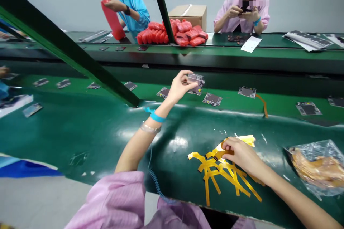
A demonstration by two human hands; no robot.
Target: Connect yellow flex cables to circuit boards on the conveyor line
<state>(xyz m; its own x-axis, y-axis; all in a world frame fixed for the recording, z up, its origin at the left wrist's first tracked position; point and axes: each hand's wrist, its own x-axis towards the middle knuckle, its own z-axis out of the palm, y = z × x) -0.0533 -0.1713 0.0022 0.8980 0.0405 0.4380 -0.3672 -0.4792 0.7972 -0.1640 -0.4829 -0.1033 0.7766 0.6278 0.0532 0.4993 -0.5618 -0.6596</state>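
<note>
My left hand [180,85] reaches out over the green belt, its thumb and fingers closed on a grey circuit board [196,85]. Another circuit board [212,99] lies on the belt just right of and below it, and one more board [162,93] is partly behind my wrist. My right hand [236,150] is low over a loose pile of orange flex cables [227,175] on the green mat. Its fingertips are pinched on a flex cable [227,155] at the top of the pile.
A plastic bag of flex cables [318,166] lies at the right. One board [247,92] has a flex cable attached. A green post [107,78] slants across the left. Two people work across the line beside red bubble-wrap packets [184,27] and a cardboard box [195,12].
</note>
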